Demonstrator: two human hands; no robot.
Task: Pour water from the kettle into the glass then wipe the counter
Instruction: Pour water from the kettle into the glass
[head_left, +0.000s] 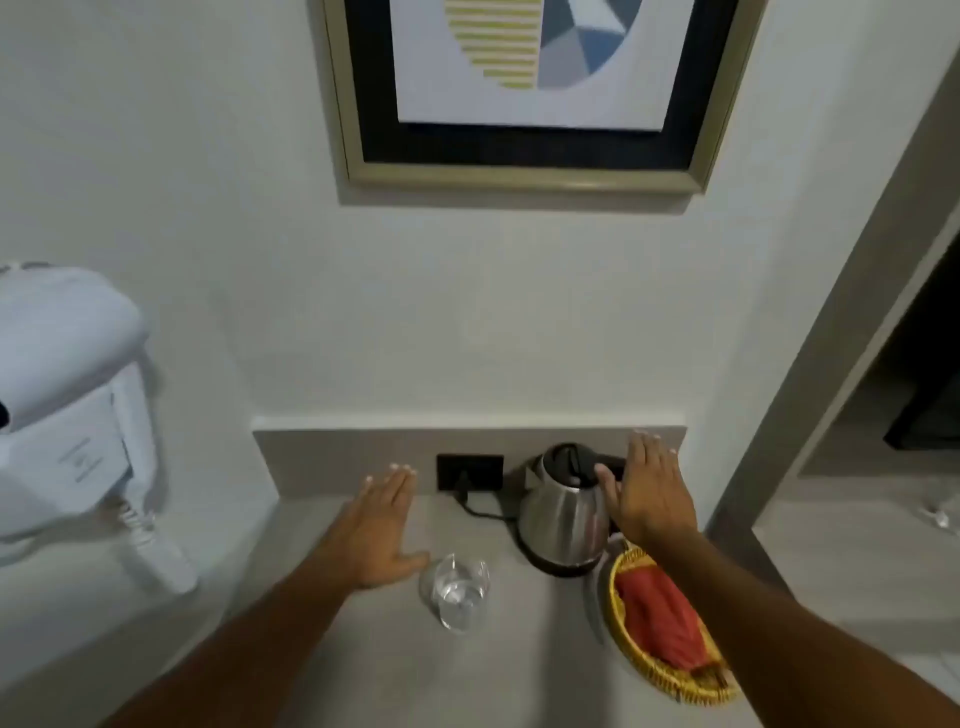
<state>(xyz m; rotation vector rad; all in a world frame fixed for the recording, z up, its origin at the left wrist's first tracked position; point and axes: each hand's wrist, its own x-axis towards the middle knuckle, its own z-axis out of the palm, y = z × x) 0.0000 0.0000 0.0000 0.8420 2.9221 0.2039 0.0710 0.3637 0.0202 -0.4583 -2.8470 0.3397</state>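
A steel kettle (563, 512) with a black lid and handle stands on its base at the back right of the grey counter (519, 665). A clear glass (457, 592) stands in front of it, to the left; whether it holds water I cannot tell. My right hand (649, 491) is open with fingers together, right beside the kettle's handle and hiding part of it. My left hand (384, 525) lies flat and open over the counter, just left of the glass. A red cloth (660, 618) rests in a yellow woven basket (675, 686) at the right.
A black wall socket (470, 472) with the kettle's cord plugged in sits in the backsplash. A white wall-mounted hair dryer (67, 395) hangs at the left. A framed picture (530, 88) is on the wall above. A doorway opens on the right.
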